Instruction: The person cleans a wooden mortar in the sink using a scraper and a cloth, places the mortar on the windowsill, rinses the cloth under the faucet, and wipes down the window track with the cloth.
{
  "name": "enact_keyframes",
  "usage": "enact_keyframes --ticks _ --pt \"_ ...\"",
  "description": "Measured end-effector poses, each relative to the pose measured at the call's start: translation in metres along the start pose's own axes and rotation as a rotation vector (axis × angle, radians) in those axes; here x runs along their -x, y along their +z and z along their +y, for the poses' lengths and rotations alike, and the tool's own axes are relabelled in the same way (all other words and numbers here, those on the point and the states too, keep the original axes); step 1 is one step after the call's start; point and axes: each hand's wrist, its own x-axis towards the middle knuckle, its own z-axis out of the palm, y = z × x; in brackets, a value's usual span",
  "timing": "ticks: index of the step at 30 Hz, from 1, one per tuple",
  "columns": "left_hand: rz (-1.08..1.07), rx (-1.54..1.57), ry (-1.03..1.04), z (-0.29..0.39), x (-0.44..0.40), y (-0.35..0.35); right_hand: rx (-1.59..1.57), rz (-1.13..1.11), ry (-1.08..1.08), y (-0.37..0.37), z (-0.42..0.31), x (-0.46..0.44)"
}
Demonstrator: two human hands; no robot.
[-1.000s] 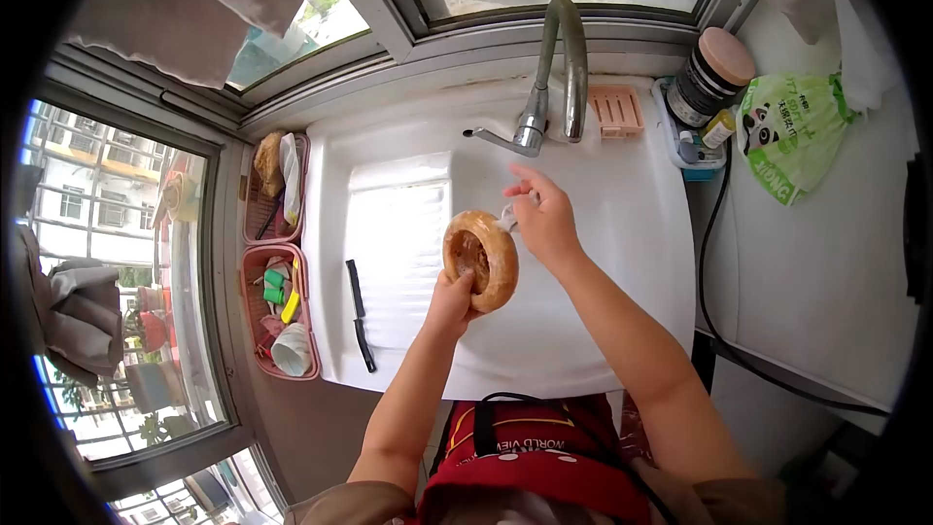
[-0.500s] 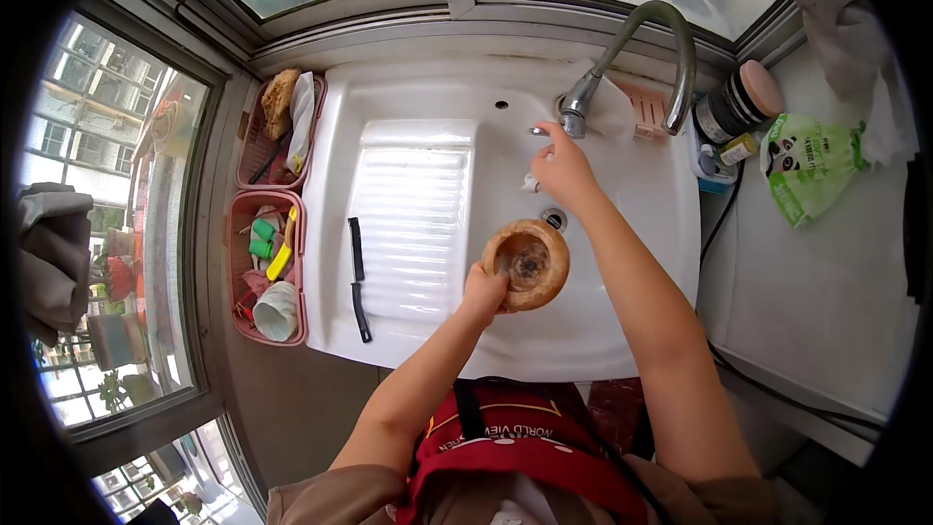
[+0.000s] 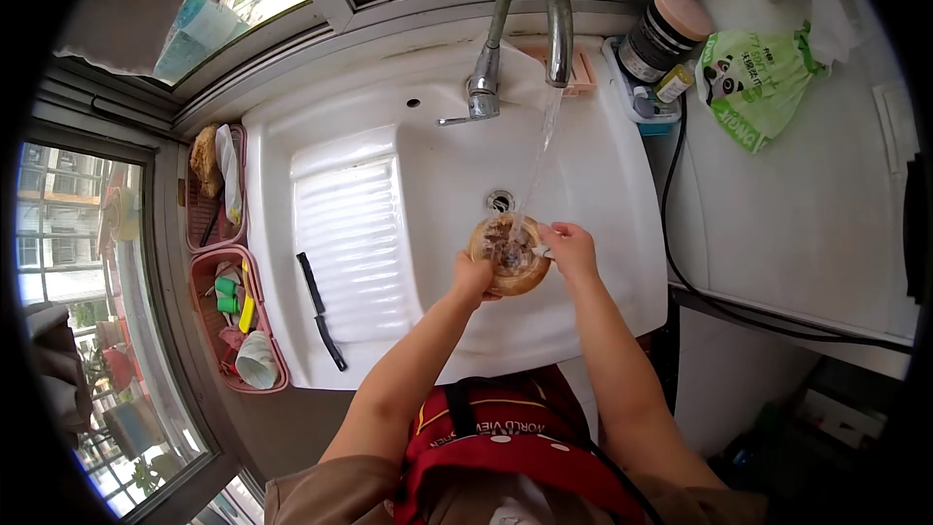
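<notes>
My left hand [image 3: 473, 277] grips the left rim of a round, thick-walled brown bowl [image 3: 523, 284], held tilted up over the white sink [image 3: 452, 160]. A stream of water [image 3: 546, 141] runs from the tap [image 3: 483, 87] into the bowl, and water splashes inside it. At the bowl's right rim, my right hand [image 3: 571, 248] pinches a small white wad [image 3: 542, 252]; whether it is cloth, tissue or sponge I cannot tell. Just beyond the bowl lies the drain [image 3: 501, 200].
A long thin black tool [image 3: 319, 306] lies on the ribbed drainboard [image 3: 350, 224]. Two pink baskets, the nearer [image 3: 275, 374] holding several small items, stand at the left. On the right are a dark jar [image 3: 653, 44], a green panda-print bag [image 3: 753, 87] and a black cable [image 3: 671, 185].
Water now runs from the tap. My right hand has come back from the tap lever to the bowl's right side, bringing the white wad. The camera view has shifted.
</notes>
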Motion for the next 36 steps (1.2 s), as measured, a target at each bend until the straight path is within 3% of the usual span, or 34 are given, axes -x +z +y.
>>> enact_keyframes --ticks 2,4,8,10,14,16,17,18,19,21,22,24,25,27,28,31,33,36 --pt "0.091 -0.001 -0.056 -0.003 -0.004 -0.001 0.150 -0.039 0.037 -0.007 0.000 0.002" --pt "0.046 0.056 0.033 -0.011 -0.012 -0.008 0.249 -0.303 0.239 -0.014 -0.028 0.018" --pt "-0.027 0.130 0.169 -0.004 -0.020 -0.004 0.282 -0.291 0.160 -0.013 -0.014 0.017" --pt "-0.063 0.155 0.198 -0.002 -0.031 0.004 0.458 -0.083 -0.063 -0.016 -0.017 0.022" --pt "-0.131 0.136 0.313 0.004 -0.033 0.030 0.679 0.078 -0.070 -0.029 -0.024 0.026" --pt "-0.098 0.095 0.350 0.007 -0.027 0.033 0.433 -0.025 0.128 -0.037 -0.019 0.024" --pt "-0.045 -0.023 0.502 0.006 -0.028 0.030 0.433 -0.030 0.123 -0.035 -0.015 0.023" --pt "0.012 -0.149 0.652 0.005 -0.027 0.026 0.238 -0.127 0.318 -0.030 -0.011 0.024" --pt "0.023 -0.160 0.655 0.004 -0.026 0.020 0.036 -0.226 0.510 -0.024 -0.005 0.026" --pt "0.148 -0.504 1.014 0.017 -0.002 0.005 -0.143 -0.171 0.581 0.003 -0.002 0.039" --pt "0.159 -0.526 1.014 0.022 0.012 -0.004 -0.266 -0.275 0.657 0.015 0.008 0.036" --pt "0.231 -1.350 1.397 0.027 0.042 -0.023 -0.392 -0.389 0.720 0.037 0.012 0.036" --pt "0.236 -1.371 1.391 0.031 0.054 -0.031 -0.404 -0.406 0.722 0.042 0.010 0.036" --pt "-0.100 -1.694 1.129 0.036 0.068 -0.043 -0.165 -0.322 0.574 0.044 -0.003 0.039" --pt "-0.081 -1.669 1.288 0.032 0.059 -0.050 -0.130 -0.294 0.503 0.040 -0.009 0.041" --pt "-0.181 -1.773 1.304 0.020 0.030 -0.056 0.041 -0.381 0.400 0.025 -0.020 0.036" --pt "-0.193 -1.638 1.343 0.021 0.024 -0.046 0.124 -0.352 0.373 0.016 -0.027 0.031" --pt "-0.198 -1.398 1.189 0.028 0.023 -0.021 0.229 -0.304 0.332 -0.003 -0.033 0.019"
